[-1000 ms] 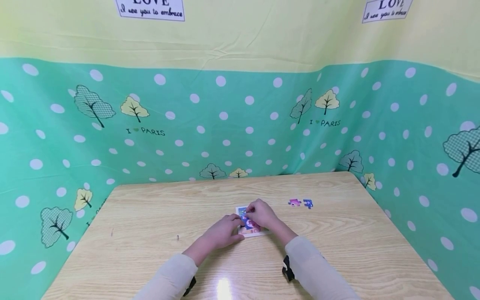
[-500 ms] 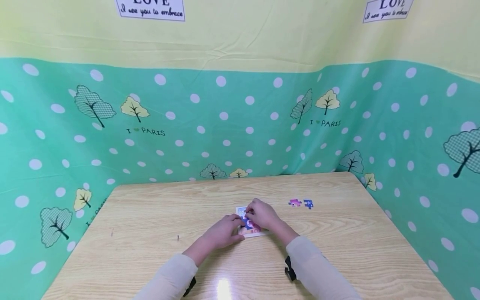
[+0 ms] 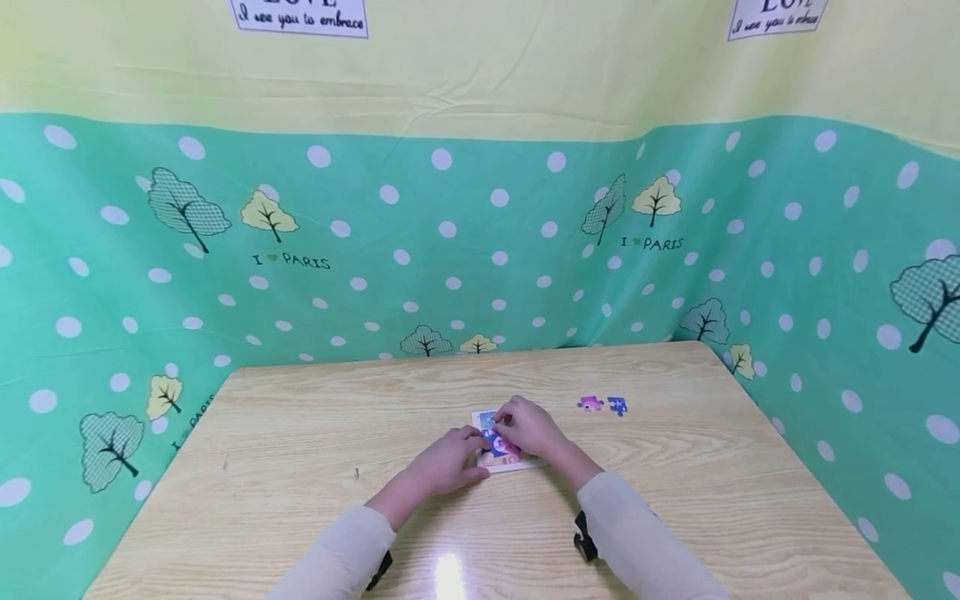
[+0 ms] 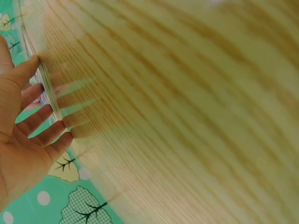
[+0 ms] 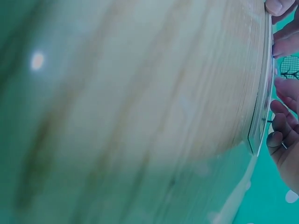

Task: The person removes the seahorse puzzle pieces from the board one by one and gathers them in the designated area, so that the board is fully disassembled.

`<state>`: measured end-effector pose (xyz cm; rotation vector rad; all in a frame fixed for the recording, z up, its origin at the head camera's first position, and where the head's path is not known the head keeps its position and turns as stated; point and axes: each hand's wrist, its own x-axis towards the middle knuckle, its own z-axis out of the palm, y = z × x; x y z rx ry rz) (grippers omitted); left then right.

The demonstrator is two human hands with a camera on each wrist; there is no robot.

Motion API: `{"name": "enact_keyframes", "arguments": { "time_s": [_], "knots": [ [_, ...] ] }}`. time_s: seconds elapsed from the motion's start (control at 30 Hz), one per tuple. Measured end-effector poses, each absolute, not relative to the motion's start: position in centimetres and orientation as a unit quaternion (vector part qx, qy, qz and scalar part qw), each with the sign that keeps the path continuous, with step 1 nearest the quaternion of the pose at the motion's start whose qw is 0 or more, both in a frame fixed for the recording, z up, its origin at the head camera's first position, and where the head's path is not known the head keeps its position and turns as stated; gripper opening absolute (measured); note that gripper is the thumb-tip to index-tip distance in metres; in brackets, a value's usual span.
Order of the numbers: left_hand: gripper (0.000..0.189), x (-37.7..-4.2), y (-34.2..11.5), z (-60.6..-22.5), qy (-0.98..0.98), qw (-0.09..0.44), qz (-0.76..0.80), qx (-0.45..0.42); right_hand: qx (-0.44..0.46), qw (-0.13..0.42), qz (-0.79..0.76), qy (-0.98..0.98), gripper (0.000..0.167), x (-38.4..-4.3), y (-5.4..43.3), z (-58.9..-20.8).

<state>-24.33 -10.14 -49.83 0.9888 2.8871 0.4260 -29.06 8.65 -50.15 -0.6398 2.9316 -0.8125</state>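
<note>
A small picture puzzle in a white-edged tray [image 3: 516,467] lies on the wooden table. My left hand [image 3: 447,460] rests at its left side, thumb at the near corner and fingertips over the left edge. The left wrist view shows that hand [image 4: 29,126] with fingers spread and fairly straight. Over the upper part of the puzzle, my right hand [image 3: 531,430] has thumb and fingertips together, pinching a puzzle piece mostly hidden by the fingers. Its other fingers curl in the right wrist view, beside the thin tray edge [image 5: 261,102].
Right of the tray lie a pink puzzle piece [image 3: 590,404] and a blue puzzle piece [image 3: 617,406], close together. Two small dark marks show on the left of the table [image 3: 300,417]. A green dotted curtain [image 3: 375,250] hangs behind and at both sides.
My right hand and forearm have shifted very slightly to the right, its fingertips still over the puzzle. My left hand holds its place at the tray's edge.
</note>
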Motion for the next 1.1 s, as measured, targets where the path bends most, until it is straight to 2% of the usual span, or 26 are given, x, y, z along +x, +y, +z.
{"name": "enact_keyframes", "arguments": {
  "time_s": [0.53, 1.1],
  "knots": [
    [0.042, -24.2, -10.1, -49.6, 0.939, 0.042, 0.144, 0.311, -0.175, 0.035, -0.281, 0.943, 0.016, -29.1, 9.2, -49.8],
    [0.045, -24.4, -10.2, -50.4, 0.943, 0.043, 0.136, 0.301, -0.164, 0.030, -0.286, 0.944, 0.015, -28.8, 10.5, -49.6]
  ]
}}
